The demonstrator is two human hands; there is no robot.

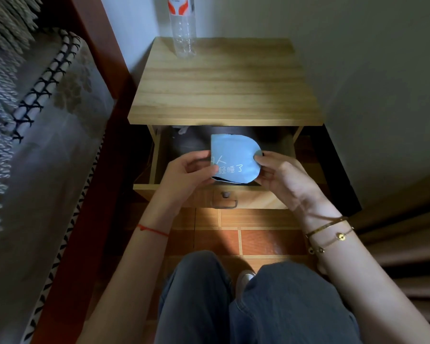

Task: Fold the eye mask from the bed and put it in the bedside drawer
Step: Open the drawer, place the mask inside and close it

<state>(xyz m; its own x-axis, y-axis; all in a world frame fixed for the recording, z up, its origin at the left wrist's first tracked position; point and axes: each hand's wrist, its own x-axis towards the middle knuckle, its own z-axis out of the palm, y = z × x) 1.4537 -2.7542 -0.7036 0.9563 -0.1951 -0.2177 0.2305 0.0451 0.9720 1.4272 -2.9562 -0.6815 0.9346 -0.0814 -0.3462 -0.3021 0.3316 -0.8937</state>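
The light blue eye mask [236, 155], folded in half with white writing on it and a dark lining showing at its lower edge, is held over the open bedside drawer [281, 197]. My left hand [186, 170] pinches its left edge. My right hand [281, 175] pinches its right edge. The drawer is pulled out from the wooden bedside table [224, 80], and its inside is dark.
A clear plastic bottle [183, 28] stands at the back left of the table top. The bed [35, 145] with a patterned cover lies to the left, and its red frame runs close beside the drawer. A wall is at the right. My knees are below, over a tiled floor.
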